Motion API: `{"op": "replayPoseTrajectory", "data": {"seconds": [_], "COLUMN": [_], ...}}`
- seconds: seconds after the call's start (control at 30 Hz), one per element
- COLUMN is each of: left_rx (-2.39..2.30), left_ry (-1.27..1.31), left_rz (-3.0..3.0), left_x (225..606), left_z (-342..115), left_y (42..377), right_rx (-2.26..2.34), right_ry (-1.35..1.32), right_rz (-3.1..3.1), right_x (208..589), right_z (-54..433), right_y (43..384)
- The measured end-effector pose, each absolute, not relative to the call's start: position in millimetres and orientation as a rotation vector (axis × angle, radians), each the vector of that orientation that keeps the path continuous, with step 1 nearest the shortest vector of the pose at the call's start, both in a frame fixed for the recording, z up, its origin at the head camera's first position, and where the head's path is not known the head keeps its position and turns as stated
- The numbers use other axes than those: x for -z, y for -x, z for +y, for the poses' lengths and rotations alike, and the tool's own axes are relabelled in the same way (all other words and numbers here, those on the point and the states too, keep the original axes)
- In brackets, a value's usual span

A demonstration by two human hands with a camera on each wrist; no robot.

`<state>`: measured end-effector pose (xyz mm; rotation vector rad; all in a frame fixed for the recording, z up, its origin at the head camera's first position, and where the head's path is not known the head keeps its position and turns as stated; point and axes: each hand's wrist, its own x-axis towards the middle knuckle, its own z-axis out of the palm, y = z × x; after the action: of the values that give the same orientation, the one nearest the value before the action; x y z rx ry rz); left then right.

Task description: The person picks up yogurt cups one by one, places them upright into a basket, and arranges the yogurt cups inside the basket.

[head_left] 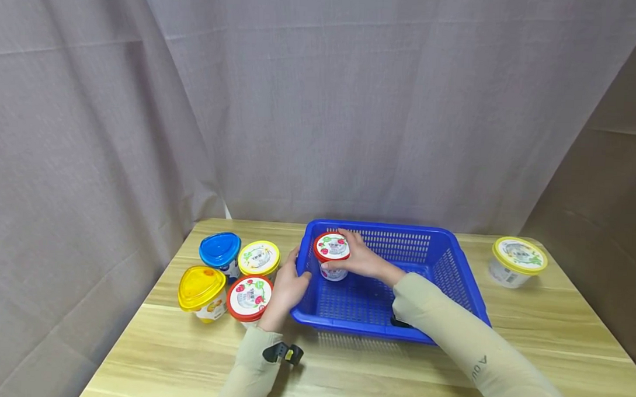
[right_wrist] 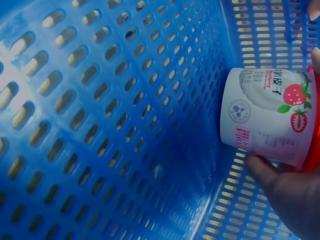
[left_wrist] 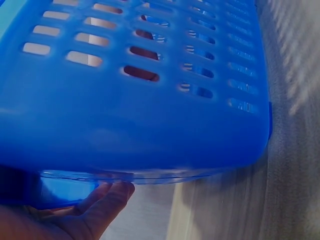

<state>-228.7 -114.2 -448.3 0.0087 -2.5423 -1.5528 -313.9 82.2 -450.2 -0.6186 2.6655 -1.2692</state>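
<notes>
So on the pale wood-grain table (head_left: 343, 377) sits a blue rectangular perforated plastic basket (head_left: 355, 326), and I'd guess the step in hand is positioning one tub inside it. Can't tell if it's going in or coming out.

The left hand (head_left: 288, 290) grips the basket's left rim, thumb over the edge. The right hand (head_left: 365, 260) reaches inside, fingers curled partway round a round white tub with a red-rimmed, strawberry-printed lid (head_left: 333, 247).

That tub is upright in the far left corner, right in the right hand's grasp and just across the rim from the left hand. Can't tell whether its base touches the floor of the basket. imo the next move calls for keeping the basket steady and the tub level, whichever way it's headed, since that corner looks kinda tight.
</notes>
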Motion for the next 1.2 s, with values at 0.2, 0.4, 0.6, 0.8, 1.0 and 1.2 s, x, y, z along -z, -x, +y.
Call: {"op": "replayPoseTrajectory", "data": {"seconds": [0.2,0.4,0.6,0.8,1.0,1.2], "left_rx": [1.542,1.536,1.504,1.496,1.531,1.538], "left_ry": [0.015,0.003,0.029,0.078,0.089,0.082], "left_rz": [-2.562,-2.559,-2.562,-2.567,-2.559,-2.568], "left_x": [453,453,451,450,448,447], "left_z": [-114,-113,-115,-116,-115,-115], "left_y": [229,227,226,229,230,230], "right_rx": [1.22,1.149,1.1,0.993,0.932,0.899], "right_ry": [0.649,0.673,0.733,0.759,0.726,0.694], "right_rz": [2.662,2.638,2.616,2.583,2.578,2.587], "right_x": [451,448,441,420,400,386], "right_z": [85,89,90,101,118,137], "right_y": [315,316,317,319,323,325]}}
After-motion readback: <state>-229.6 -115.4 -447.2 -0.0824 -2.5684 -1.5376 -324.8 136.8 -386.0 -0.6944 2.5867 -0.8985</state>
